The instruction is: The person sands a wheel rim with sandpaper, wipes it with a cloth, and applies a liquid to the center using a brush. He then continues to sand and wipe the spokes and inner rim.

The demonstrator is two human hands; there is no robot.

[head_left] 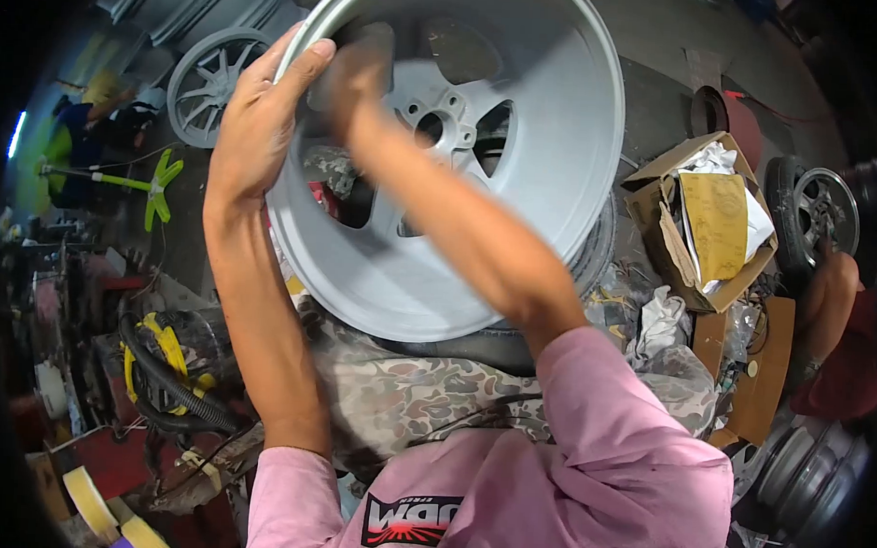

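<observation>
A large grey wheel rim [537, 229] is tilted in front of me with its hollow inner side facing up, showing the spokes, hub and bolt holes. My left hand [257, 123] grips its outer lip at the upper left, with the thumb over the edge. Inside the barrel, near the upper-left spokes, is my right hand [358, 83], smeared by motion. Whether those fingers hold anything cannot be made out. Below the rim, part of a dark tyre [455, 349] shows above camouflage cloth [406, 379] on my lap.
To the right stands a cardboard box [644, 199] holding yellow sandpaper [715, 226] and crumpled paper. Another person's arm [829, 307] is near a wheel at far right. A multi-spoke rim [208, 87] lies upper left; a black hose [179, 381] runs at lower left.
</observation>
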